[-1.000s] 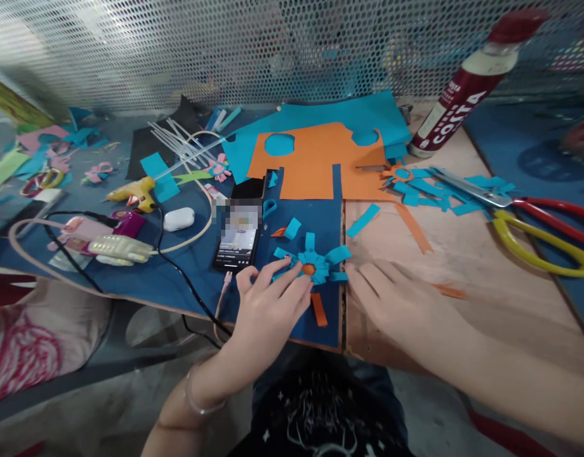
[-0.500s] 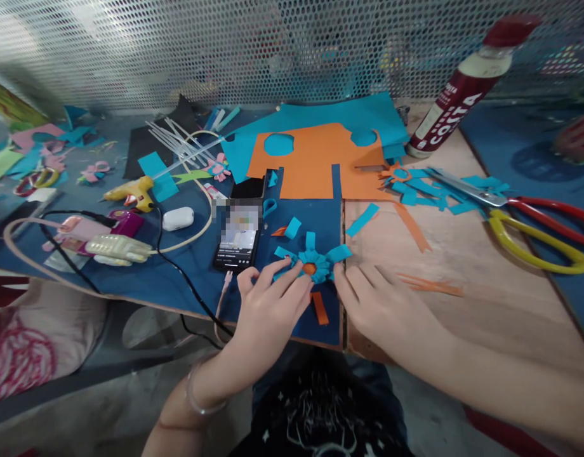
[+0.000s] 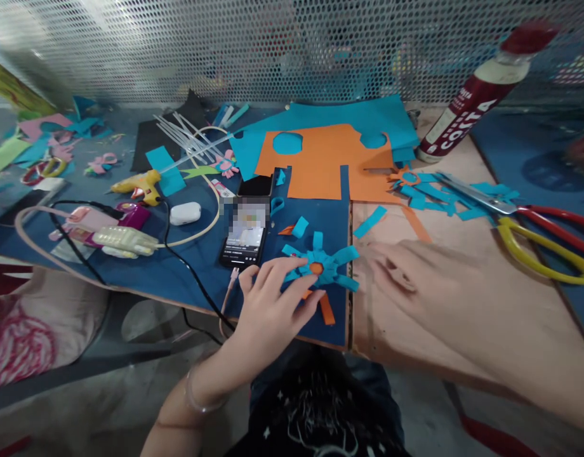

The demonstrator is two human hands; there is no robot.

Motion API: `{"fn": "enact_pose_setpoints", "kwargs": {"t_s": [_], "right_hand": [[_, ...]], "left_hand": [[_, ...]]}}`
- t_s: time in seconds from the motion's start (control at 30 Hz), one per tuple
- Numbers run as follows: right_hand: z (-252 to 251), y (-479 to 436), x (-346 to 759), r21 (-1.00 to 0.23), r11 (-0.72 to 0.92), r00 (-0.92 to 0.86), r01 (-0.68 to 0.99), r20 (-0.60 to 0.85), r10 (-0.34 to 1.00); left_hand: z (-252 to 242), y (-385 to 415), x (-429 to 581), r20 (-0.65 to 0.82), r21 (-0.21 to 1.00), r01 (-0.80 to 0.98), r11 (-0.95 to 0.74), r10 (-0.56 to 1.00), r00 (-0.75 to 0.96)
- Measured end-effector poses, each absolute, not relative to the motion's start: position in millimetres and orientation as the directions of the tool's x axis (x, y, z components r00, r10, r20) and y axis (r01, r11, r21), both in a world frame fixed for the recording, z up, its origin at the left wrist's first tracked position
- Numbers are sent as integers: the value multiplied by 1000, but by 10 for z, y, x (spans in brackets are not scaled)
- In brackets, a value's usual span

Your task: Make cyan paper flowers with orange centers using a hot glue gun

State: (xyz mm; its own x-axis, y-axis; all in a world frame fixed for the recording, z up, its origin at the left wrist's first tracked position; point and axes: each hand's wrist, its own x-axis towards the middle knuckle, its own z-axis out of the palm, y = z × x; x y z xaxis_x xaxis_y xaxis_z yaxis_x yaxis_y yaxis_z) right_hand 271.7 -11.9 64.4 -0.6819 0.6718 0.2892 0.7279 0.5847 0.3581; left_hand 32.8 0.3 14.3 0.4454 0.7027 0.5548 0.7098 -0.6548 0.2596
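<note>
A blue paper flower [image 3: 328,274] with looped strip petals and an orange centre [image 3: 315,268] lies flat on the blue tabletop. My left hand [image 3: 277,301] rests at its left side, fingers spread, fingertips touching the petals. An orange paper strip [image 3: 327,310] sits just below the flower. To the right, over the bare wooden board, my right hand [image 3: 416,279] is apart from the flower and smeared by motion; whether its fingers hold anything does not show. A loose blue strip [image 3: 371,221] lies just beyond its fingertips.
Red-and-yellow-handled scissors [image 3: 515,212] lie at right on blue scraps. A tall bottle [image 3: 477,101] stands behind them. Cut orange paper [image 3: 315,171] spreads across the back. Left are a phone [image 3: 244,238], white earbud case [image 3: 185,214], yellow glue gun [image 3: 138,185], power strip [image 3: 125,240] and cables.
My right hand has let go of the flower's right petals and moved right over the wood. The left hand stays on the flower, its thumb now spread wider. The view has shifted slightly.
</note>
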Motion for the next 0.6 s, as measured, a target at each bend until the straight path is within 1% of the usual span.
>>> {"fn": "enact_pose_setpoints", "kwargs": {"t_s": [0.03,0.07,0.1,0.17,0.2,0.23,0.27,0.37,0.4,0.53,0.6], "right_hand": [[681,-60,2752,355,586,-681,728,281,676],[700,11,2773,323,573,-655,754,300,693],[702,94,2777,261,550,-609,793,324,724],[652,287,2742,68,489,-482,869,335,810],[608,393,2710,-27,480,-454,877,285,845],[557,499,2674,-104,494,-463,863,224,858],[507,599,2641,-155,528,-504,835,172,847],[413,816,2593,-249,622,-624,742,83,777],[409,845,2600,-270,606,-613,748,70,787],[459,758,2727,-361,428,-452,829,19,892],[449,663,2812,-438,434,-488,787,-11,873]], "left_hand": [[141,2,310,575,286,707,-647,706,413],[137,1,290,594,309,711,-632,712,375],[130,0,271,608,325,719,-614,718,338],[113,0,240,619,337,742,-580,730,289],[103,1,232,618,335,752,-568,735,279],[94,2,227,613,327,763,-558,739,278],[87,3,228,605,315,773,-551,744,284],[78,19,242,581,281,797,-535,756,302],[77,28,247,573,277,800,-532,760,307],[66,71,253,562,293,785,-546,762,321],[48,84,251,555,303,776,-553,764,327]]}}
